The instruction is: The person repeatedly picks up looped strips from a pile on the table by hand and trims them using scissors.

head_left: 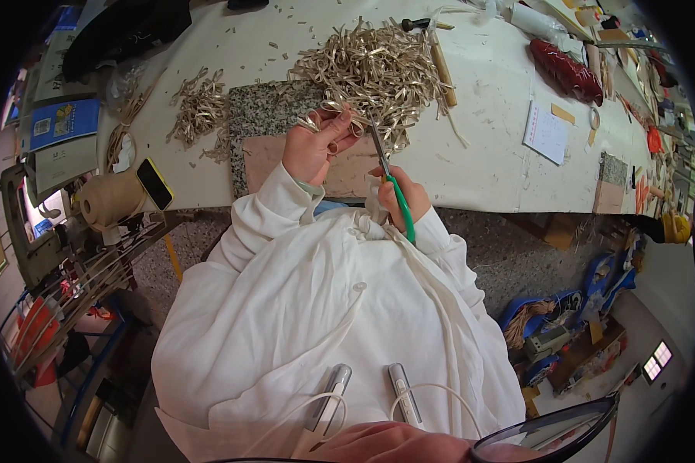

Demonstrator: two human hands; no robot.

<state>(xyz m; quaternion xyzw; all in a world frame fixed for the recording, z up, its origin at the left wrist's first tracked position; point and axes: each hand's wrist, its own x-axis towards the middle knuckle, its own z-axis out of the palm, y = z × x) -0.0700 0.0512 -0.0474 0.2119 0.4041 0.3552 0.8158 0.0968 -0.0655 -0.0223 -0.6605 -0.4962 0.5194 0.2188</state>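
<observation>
My left hand (313, 147) is closed in a pinch on a looped, shiny gold strip (336, 108), above a speckled stone slab (262, 116). In my right hand (413, 197) is a pair of scissors (400, 204) with green handles. Their blades point away from me, with the tips close to the strips by my left fingers; whether they touch a strip I cannot tell. Just beyond my hands lies a large heap of gold strips (363, 62). Left of the slab sits a smaller pile of gold strips (197, 108). A pinkish-tan board (266, 158) covers the slab's near part.
A hammer (415, 25) and a wooden stick (442, 69) lie beside the big heap. At left are a phone (155, 184), a thread cone (108, 198) and a blue booklet (66, 123). A written sheet (546, 133) and a red wrapped bundle (565, 72) lie right.
</observation>
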